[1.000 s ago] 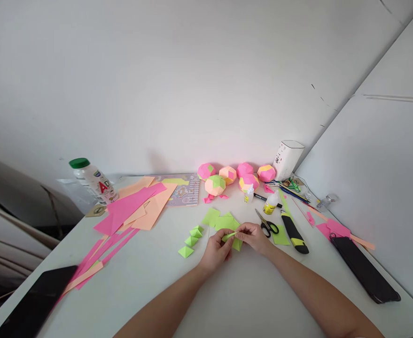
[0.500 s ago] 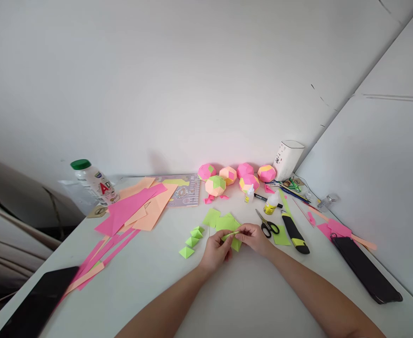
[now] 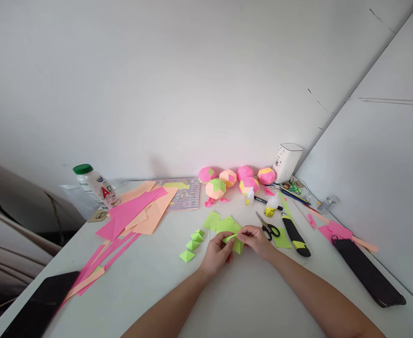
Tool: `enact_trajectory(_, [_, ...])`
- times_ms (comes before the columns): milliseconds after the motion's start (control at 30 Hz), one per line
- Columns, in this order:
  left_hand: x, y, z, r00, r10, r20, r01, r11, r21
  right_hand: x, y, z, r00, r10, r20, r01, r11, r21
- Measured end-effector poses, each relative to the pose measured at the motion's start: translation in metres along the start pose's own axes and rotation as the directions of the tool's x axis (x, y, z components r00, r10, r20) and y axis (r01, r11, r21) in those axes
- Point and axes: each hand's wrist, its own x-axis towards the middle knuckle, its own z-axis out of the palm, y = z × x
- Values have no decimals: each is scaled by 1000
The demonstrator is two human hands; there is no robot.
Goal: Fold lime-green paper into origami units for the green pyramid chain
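Both hands meet over the middle of the white table. My left hand and my right hand pinch the same small green paper piece between their fingertips, just above the table. More flat green paper squares lie right behind the hands. Three folded green paper pyramids sit in a row just left of my left hand.
Scissors, a yellow-black cutter and a glue bottle lie right of the hands. Several pink-orange paper balls stand at the back wall. Pink and orange sheets, a green-capped bottle and two dark phones lie around.
The hands keep their pinch on the green paper with only slight finger movement. The view has tilted a little, shifting everything slightly down in the picture.
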Motion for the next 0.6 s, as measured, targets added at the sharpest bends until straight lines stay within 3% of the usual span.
enact_trajectory(233, [4, 1, -1, 999, 10, -45, -17, 988, -154, 0, 0, 1, 1000, 17, -3, -17, 998, 56])
enact_trajectory(400, [5, 1, -1, 999, 2, -49, -11, 984, -177, 0, -1, 3, 1000, -7, -14, 9, 988, 155])
enact_trajectory(600, [7, -5, 0, 1000, 23, -17, -25, 991, -128, -2, 3, 4, 997, -58, 52, 61, 997, -56])
